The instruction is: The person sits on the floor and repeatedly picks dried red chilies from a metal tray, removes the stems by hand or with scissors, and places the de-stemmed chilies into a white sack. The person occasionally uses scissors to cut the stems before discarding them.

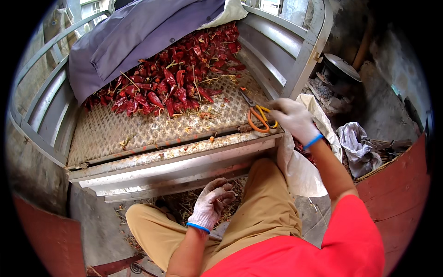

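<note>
My right hand point(292, 119), in a white knit glove with a blue cuff, hangs at the right corner of a metal cart bed point(110, 135). Its blurred fingers are by the yellow handle of a pair of scissors point(258, 112); whether they grip it, I cannot tell. The scissors have one orange and one yellow handle loop. Above my lap is my left hand point(213, 204), gloved alike, its fingers loosely curled with nothing visible in them. Dried red chili peppers point(169, 83) with stalks lie heaped on the bed's textured plate.
A grey-purple cloth point(138, 41) covers the back of the heap. Metal side rails point(273, 45) flank the bed. Below my right hand, a white woven sack point(301, 173) holds red peppers. Farther right are a crumpled sack point(360, 142) and a lidded pot point(342, 67). Stalk debris litters the floor.
</note>
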A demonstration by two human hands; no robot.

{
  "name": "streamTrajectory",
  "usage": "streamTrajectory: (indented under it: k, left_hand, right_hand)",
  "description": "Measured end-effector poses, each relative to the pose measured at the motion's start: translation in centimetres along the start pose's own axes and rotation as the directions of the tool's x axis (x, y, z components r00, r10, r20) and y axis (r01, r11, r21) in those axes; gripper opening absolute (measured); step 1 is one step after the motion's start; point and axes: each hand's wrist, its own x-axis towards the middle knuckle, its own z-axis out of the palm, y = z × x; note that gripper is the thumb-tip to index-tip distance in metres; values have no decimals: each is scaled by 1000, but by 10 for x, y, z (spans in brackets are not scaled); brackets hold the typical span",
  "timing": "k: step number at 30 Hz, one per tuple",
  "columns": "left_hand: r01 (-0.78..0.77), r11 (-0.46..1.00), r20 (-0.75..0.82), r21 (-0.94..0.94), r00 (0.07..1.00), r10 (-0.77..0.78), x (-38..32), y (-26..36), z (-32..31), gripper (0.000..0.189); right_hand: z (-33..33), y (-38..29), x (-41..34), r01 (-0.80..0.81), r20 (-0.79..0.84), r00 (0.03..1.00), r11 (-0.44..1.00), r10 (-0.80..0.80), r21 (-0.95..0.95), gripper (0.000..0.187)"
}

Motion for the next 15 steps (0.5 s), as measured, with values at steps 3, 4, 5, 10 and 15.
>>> streamTrajectory:
  k: [3, 4, 5, 10, 15]
  left_hand:
    - [-21, 999, 29, -31, 999, 22, -1, 2, -1, 30]
    - [-26, 998, 79, -58, 996, 30, 0, 3, -7, 30]
    - [-46, 999, 40, -25, 998, 47, -3, 5, -7, 31]
    - [-98, 994, -20, 47, 995, 99, -10, 11, -10, 34]
    - [-90, 994, -41, 60, 995, 93, -7, 11, -6, 31]
  right_hand:
    - [62, -40, 55, 151, 24, 988, 988, -151, -16, 39]
    - [78, -57, 71, 139, 61, 989, 984, -133, -110, 41]
    - [95, -70, 86, 130, 100, 989, 971, -112, -202, 43]
    - [149, -72, 135, -20, 219, 970, 938, 101, -346, 38]
    - [124, -69, 121, -159, 73, 982, 970, 174, -182, 30]
